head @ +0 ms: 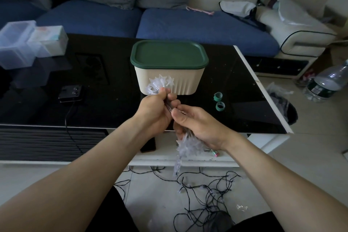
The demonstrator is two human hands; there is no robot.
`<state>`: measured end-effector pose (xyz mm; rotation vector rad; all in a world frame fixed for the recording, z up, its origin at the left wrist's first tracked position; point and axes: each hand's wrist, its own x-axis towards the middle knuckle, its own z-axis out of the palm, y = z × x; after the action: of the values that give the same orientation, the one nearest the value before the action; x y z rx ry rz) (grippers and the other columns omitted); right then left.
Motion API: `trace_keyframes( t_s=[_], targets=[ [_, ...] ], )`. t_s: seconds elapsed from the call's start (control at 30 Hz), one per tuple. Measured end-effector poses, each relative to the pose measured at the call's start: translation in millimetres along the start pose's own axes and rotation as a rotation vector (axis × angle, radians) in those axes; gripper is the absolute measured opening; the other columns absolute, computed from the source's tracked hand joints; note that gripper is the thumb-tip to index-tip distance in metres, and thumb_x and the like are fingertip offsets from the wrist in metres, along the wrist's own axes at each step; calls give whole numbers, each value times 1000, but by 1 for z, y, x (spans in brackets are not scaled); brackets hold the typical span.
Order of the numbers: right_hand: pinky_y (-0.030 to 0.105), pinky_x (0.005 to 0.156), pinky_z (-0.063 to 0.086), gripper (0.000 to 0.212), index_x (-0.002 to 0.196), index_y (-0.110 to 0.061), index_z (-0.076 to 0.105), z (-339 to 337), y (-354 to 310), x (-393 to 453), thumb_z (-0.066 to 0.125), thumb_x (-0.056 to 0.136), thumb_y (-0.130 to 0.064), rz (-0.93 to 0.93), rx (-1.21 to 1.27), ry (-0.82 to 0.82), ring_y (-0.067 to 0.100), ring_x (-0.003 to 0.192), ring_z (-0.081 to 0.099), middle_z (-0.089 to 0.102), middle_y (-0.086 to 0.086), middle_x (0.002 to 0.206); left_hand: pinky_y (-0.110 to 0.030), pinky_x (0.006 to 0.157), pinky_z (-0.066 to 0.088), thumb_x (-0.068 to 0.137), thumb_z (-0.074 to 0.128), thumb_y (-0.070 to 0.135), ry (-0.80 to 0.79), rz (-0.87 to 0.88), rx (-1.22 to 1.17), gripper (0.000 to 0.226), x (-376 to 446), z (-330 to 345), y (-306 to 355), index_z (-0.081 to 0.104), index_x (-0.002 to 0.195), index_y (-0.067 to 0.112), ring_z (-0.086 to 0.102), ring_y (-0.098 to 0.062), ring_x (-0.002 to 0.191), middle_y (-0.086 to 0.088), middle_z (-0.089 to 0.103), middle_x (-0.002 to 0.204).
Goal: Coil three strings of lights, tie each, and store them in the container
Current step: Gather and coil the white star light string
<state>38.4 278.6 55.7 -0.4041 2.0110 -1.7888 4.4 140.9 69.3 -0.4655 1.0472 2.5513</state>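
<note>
Clear boxes (22, 43): two translucent plastic boxes at 10 o'clock on the tabletop (235, 73), touching each other.
Small device (70, 92): a dark, flat gadget at 9 o'clock from the hands, with a cable running off the near edge.
Left hand (154, 111): fingers curled round the upper end of a bundled string of lights (160, 84), whose clear star-shaped bulbs fan out above the fist.
Container (169, 68): a cream ribbed tub with a dark green lid on, at 12 o'clock from the hands, standing on the glossy black tabletop; the star bulbs show in front of its lower left wall.
Right hand (197, 124): meets the left hand, thumb and fingers pinching the middle of the same bundle; more clear stars hang down beneath it at 6 o'clock.
Loose wires (207, 194): thin black light strings lie tangled on the tiled floor at 6 o'clock, between the person's knees.
Green rings (219, 101): two small green loops on the tabletop at 3 o'clock from the hands, near each other.
Water bottle (327, 83): a clear bottle on the floor at 3 o'clock, beyond the table's white edge.
</note>
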Motion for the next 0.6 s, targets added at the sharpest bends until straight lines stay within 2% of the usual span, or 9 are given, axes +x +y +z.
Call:
trace_keyframes(
  t_s=[0.07, 0.1, 0.17, 0.23, 0.33, 0.43, 0.53, 0.6],
  targets=[
    [24, 65, 45, 55, 89, -5, 59, 2, -3, 1, 45, 89, -58, 37, -56, 7, 9, 59, 50, 50, -1, 62, -22, 49, 46, 109, 34, 24, 26, 4, -22, 32, 2, -2, 0, 49, 84, 10, 41, -10, 47, 0, 45, 60],
    [23, 63, 43, 53, 84, -8, 58, 3, -3, 2, 42, 92, -58, 53, -77, 25, 8, 57, 48, 47, -3, 61, -21, 47, 46, 109, 35, 25, 29, 16, -13, 32, 3, -2, -1, 49, 84, 10, 41, -10, 47, 1, 45, 60],
    [26, 60, 40, 40, 81, -12, 54, 4, -4, 4, 44, 102, -46, 52, -158, 64, 10, 55, 43, 44, -3, 60, -23, 47, 46, 109, 33, 27, 22, 68, 46, 32, 4, -1, -5, 48, 86, 11, 41, -11, 47, 1, 43, 60],
    [35, 61, 38, 35, 83, -10, 55, 3, -5, 6, 45, 106, -35, 46, -274, 98, 20, 58, 40, 43, 4, 62, -27, 49, 47, 109, 31, 28, 33, 152, 123, 31, 4, 2, -9, 47, 87, 12, 42, -12, 47, 1, 43, 62],
    [38, 67, 37, 44, 82, -6, 62, 2, -9, 8, 41, 107, -36, 72, -317, 120, 24, 65, 40, 44, 4, 63, -26, 46, 47, 109, 31, 29, 94, 234, 181, 31, 3, 8, -11, 46, 88, 13, 48, -13, 49, 2, 44, 62],
    [33, 67, 41, 47, 72, -17, 57, 6, -13, 10, 37, 107, -40, 56, -372, 148, 15, 58, 46, 48, -5, 58, -26, 48, 44, 109, 32, 32, 114, 276, 242, 32, 3, 11, -9, 47, 87, 15, 57, -13, 50, 4, 49, 57],
    [22, 56, 38, 50, 69, -18, 49, 11, -11, 8, 32, 107, -45, 62, -310, 198, 4, 46, 41, 44, -10, 52, -27, 45, 42, 108, 34, 34, 22, 250, 320, 31, -4, 10, -4, 51, 96, 11, 64, -19, 62, -2, 60, 67],
    [22, 53, 33, 51, 67, -19, 44, 12, -8, 5, 31, 106, -48, 86, -133, 211, 7, 46, 34, 36, -10, 50, -32, 56, 49, 108, 28, 39, -80, 171, 375, 48, -13, 10, 1, 58, 100, 3, 68, -25, 78, -12, 68, 84]
  ],
)
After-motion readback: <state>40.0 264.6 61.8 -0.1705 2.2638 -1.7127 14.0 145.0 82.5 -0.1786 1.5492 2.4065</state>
